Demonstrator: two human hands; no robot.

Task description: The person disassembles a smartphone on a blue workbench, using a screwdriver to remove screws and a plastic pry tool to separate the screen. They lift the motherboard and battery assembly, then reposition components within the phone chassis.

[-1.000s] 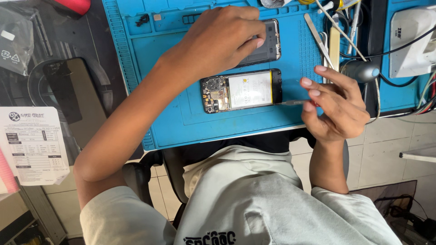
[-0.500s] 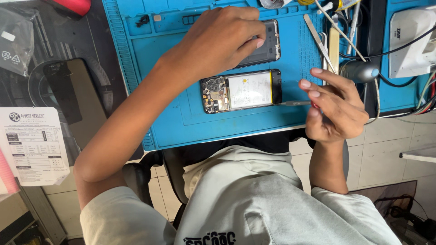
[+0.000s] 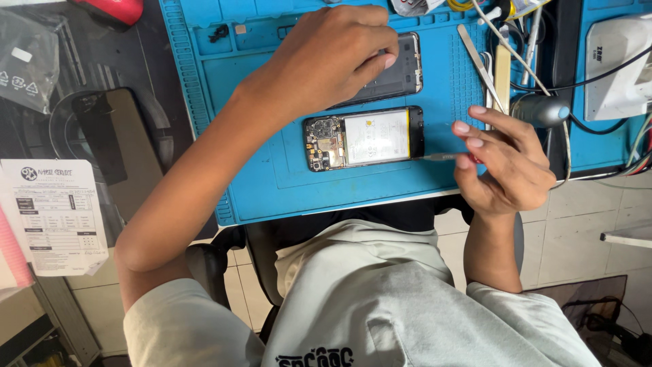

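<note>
Bright, even light; sharp focus, soft shadows.

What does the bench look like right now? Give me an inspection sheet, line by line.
Surface: blue repair mat over a dark desk.
Job's things: opened phone, circuit board and battery exposed, lying flat on the mat; back cover just above it.
Clutter: tweezers and other slim tools at the mat's top right; printed paper slip and clear plastic bag on the left.
Grippers: left hand rests on the back cover; right hand holds a thin screwdriver pointed at the phone's end.
Cables: black cable runs to a white device.
Surroundings: tiled floor, chair.
</note>
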